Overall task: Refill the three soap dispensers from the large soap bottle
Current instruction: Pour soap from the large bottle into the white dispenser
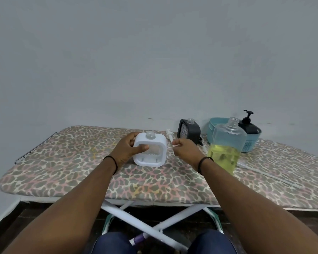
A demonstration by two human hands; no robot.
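A plain grey wall point(154, 52) backs an ironing board with a leopard-print fabric cover point(72, 167), set on crossed white metal legs point(145, 222) and serving as the bench. Near its middle stands a white, square-framed plastic soap dispenser point(151, 149) with a clear open neck on top, its pump off. The person's left hand point(127, 149) grips the dispenser's left side, thumb across the front window and fingers point(131, 137) curled round the back. The right hand point(186, 150) hovers just to the right of the dispenser, its fingers drawn together in a narrow pinch at a thin white pump piece point(170, 135) lying behind; whether they hold it cannot be told. Both wrists wear thin black bands. A matching black square-framed soap dispenser point(190, 132), also without its pump, stands behind near the wall. To the right, the large clear plastic soap bottle point(227, 143), uncapped and roughly half full of yellow-green liquid, stands near the right wrist. Behind it, a pale blue plastic basket point(250, 143) holds a black pump-top soap dispenser point(249, 125). A long clear tube point(268, 174) lies on the cover to the right. Blue-trousered knees point(114, 242) show below.
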